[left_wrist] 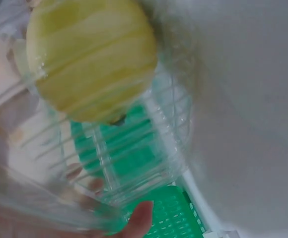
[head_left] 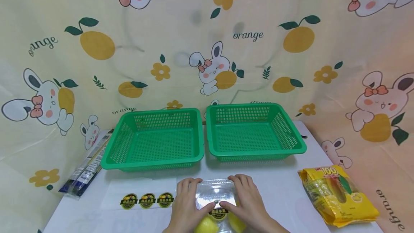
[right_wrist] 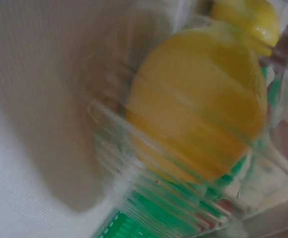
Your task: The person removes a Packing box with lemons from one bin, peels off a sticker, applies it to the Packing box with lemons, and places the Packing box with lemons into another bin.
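A clear plastic box [head_left: 215, 190] is located at the near middle of the bench [head_left: 275, 182], in front of the baskets and between the two hands. Yellow fruit [head_left: 207, 225] is contained in it and is seen through the ribbed walls from both wrists. A round black-and-gold sticker [head_left: 219, 214] is seen on the lid. The left side of the box is grasped by the left hand [head_left: 185, 204] and the right side by the right hand [head_left: 249, 200]; on each, the fingers are reached forward along the side to the far corner and the thumb is laid inward over the lid, its tip at the sticker. Whether the box is fully supported by the bench cannot be told. To the left, just beside the left hand, three matching stickers [head_left: 147, 201] are set in a row on a white sheet [head_left: 142, 186]. Beyond the box, two green baskets [head_left: 152, 164] are placed side by side. Long packets [head_left: 87, 168] are laid at the far left, beside the left basket. A yellow bag [head_left: 337, 195] is placed at the right edge, well apart from the right hand. The background is covered by a cloth [head_left: 181, 21] printed with rabbits and oranges.
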Motion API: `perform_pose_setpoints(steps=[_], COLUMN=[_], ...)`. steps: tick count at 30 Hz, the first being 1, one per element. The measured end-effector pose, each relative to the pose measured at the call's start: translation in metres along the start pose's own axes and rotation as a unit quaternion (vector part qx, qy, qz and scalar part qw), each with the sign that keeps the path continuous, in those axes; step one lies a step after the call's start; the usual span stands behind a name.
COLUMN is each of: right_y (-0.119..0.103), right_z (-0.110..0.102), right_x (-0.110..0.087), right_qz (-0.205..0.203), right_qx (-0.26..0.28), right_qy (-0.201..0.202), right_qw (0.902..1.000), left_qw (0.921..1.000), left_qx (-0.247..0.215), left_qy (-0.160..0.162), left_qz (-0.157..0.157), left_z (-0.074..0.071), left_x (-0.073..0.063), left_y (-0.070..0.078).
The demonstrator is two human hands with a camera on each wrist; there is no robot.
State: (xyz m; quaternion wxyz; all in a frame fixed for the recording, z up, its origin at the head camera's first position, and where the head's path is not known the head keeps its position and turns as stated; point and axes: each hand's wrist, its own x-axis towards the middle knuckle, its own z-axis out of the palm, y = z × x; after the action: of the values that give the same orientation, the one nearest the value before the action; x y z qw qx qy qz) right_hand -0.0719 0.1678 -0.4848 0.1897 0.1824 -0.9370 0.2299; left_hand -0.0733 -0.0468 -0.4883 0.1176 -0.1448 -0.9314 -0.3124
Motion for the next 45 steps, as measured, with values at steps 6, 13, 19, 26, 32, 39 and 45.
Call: perform_pose_setpoints(steps=[6, 13, 19, 26, 32, 39, 45], right_y=[-0.001, 0.003, 0.011, 0.015, 0.020, 0.020, 0.019], right_z=[0.001, -0.004, -0.021, -0.024, -0.016, -0.019, -0.017], right_x=[-0.001, 0.001, -0.001, -0.014, -0.022, -0.021, -0.021], right_qz=[0.017, 0.021, -0.158, -0.329, -0.301, -0.238, -0.196], right_qx=[0.019, 0.101, 0.149, 0.091, 0.022, 0.044, -0.005], right_qy=[-0.008, -0.005, -0.076, -0.107, -0.092, -0.095, -0.084], right_qw=[0.9997, 0.9947, 0.9732, 0.9338, 0.9488, 0.9657, 0.9769], left_qw=[0.9991, 0.9908, 0.9511, 0.8998, 0.9272, 0.9508, 0.9516], left_qx=[-0.041, -0.134, -0.091, -0.031, -0.021, -0.136, -0.141], left_qy=[-0.003, 0.016, 0.011, -0.014, -0.039, -0.136, -0.134], left_qz=[-0.013, 0.011, 0.295, 0.435, 0.372, 0.243, 0.238], left_z=[0.001, 0.000, -0.009, -0.012, -0.011, -0.016, -0.019], left_x=[0.001, 0.003, 0.000, -0.007, -0.013, -0.012, -0.006], left_y=[-0.002, -0.009, -0.015, -0.034, -0.038, -0.034, -0.032])
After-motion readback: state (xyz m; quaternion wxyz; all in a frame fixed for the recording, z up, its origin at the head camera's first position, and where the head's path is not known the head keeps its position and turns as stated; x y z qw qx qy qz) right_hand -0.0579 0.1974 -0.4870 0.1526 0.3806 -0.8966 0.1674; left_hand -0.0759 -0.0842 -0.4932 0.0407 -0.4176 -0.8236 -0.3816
